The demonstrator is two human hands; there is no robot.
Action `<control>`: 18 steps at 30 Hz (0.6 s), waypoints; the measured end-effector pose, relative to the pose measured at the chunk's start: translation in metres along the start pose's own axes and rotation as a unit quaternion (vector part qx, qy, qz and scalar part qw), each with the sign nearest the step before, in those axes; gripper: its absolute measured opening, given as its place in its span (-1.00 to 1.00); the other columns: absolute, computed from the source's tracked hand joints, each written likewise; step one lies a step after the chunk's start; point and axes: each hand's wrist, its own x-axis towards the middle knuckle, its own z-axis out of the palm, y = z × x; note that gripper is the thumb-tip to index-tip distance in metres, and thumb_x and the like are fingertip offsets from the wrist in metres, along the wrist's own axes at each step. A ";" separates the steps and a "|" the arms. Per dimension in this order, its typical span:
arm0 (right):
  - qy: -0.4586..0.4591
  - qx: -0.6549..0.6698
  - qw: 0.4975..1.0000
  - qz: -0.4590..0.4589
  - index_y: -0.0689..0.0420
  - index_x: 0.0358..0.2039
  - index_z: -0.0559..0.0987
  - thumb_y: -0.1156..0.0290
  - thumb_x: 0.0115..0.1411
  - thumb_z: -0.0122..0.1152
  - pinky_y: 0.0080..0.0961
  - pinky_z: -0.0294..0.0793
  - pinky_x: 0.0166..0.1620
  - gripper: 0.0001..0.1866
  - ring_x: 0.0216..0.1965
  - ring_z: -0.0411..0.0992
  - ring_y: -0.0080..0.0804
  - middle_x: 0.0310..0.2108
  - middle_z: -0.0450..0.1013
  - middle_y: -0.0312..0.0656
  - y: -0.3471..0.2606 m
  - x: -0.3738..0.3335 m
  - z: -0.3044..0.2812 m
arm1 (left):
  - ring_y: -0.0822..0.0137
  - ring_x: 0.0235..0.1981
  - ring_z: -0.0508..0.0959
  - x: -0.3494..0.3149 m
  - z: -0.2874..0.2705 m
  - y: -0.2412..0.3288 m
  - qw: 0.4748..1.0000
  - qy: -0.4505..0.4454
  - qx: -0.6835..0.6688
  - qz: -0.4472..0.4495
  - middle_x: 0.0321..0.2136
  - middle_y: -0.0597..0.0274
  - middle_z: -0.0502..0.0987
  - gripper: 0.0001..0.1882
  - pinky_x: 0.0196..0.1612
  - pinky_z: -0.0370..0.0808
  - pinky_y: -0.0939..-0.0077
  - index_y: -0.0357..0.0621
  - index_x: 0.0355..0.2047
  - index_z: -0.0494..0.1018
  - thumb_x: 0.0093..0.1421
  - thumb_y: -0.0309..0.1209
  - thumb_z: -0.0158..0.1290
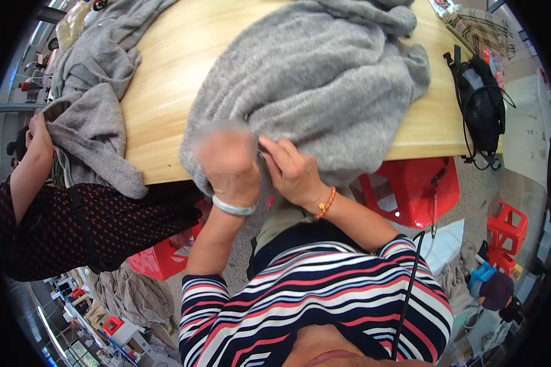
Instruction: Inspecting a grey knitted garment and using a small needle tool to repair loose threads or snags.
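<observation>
A large, soft grey knitted garment (312,92) lies bunched over the wooden table and hangs past its near edge. My left hand (226,153) is on the garment's near left part; a blur covers its fingers, so their grip does not show. Close beside it, my right hand (294,171) is closed, thumb and fingertips pinched together at the cloth. Whatever sits in that pinch is too small to make out. A small dark spot shows on the cloth just beyond my hands.
The pale wooden table (165,67) has another grey garment (95,116) on its left, handled by a person in a dark dotted top (113,220). A black bag (480,101) with cords hangs at the right edge. Red stools (419,192) stand below.
</observation>
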 end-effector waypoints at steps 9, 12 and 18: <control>0.000 -0.015 1.000 0.003 0.10 0.02 0.54 0.46 0.23 0.19 -0.24 0.50 -0.45 -0.67 -0.44 0.52 -0.06 -0.30 0.48 -0.12 -0.003 -0.003 0.003 | 0.02 -0.19 0.44 -0.008 0.007 0.002 1.000 -0.014 -0.016 -0.014 -0.30 0.05 0.45 -0.87 -0.15 0.38 0.18 -0.20 -0.36 0.43 0.03 -0.51 0.04; 0.000 -0.022 1.000 -0.014 0.10 0.03 0.54 0.47 0.23 0.18 -0.25 0.50 -0.45 -0.67 -0.43 0.52 -0.07 -0.30 0.48 -0.13 -0.007 0.001 0.004 | 0.01 -0.18 0.43 -0.009 0.010 0.000 0.999 0.029 -0.024 -0.036 -0.28 0.04 0.44 -0.87 -0.12 0.39 0.17 -0.22 -0.33 0.43 0.07 -0.52 0.06; -0.006 -0.026 0.999 -0.029 0.11 0.04 0.53 0.47 0.24 0.17 -0.26 0.51 -0.42 -0.67 -0.43 0.52 -0.05 -0.29 0.48 -0.11 -0.009 0.013 0.008 | -0.05 -0.13 0.39 -0.004 0.019 -0.007 0.989 0.059 -0.100 -0.092 -0.22 -0.04 0.42 -0.85 -0.05 0.37 0.15 -0.29 -0.27 0.41 0.11 -0.59 0.05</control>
